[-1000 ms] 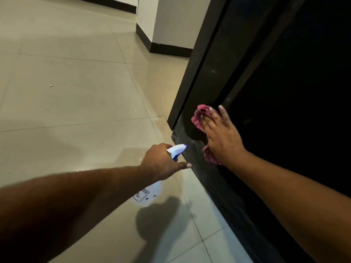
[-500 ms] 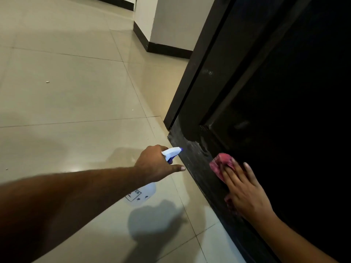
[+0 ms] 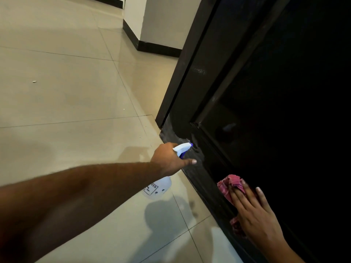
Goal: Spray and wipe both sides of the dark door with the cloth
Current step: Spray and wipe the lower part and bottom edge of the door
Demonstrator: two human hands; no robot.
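Note:
The dark door (image 3: 275,92) fills the right half of the head view, its bottom edge running along the tiled floor. My left hand (image 3: 171,160) grips a clear spray bottle (image 3: 157,188) with a white and blue trigger head, its nozzle aimed at the door's lower corner where wet streaks show. My right hand (image 3: 254,211) lies flat with straight fingers on a pink-red cloth (image 3: 229,184), pressing it against the lower panel of the door near the floor.
Beige floor tiles (image 3: 66,95) spread to the left, with a few small white specks on them. A white wall corner (image 3: 148,21) with a black skirting stands behind the door's far edge. The door frame (image 3: 178,76) meets the floor beside the bottle.
My right hand slid the cloth down the door from the panel corner to low near the floor. My left hand brought the bottle's nozzle closer to the door's lower corner.

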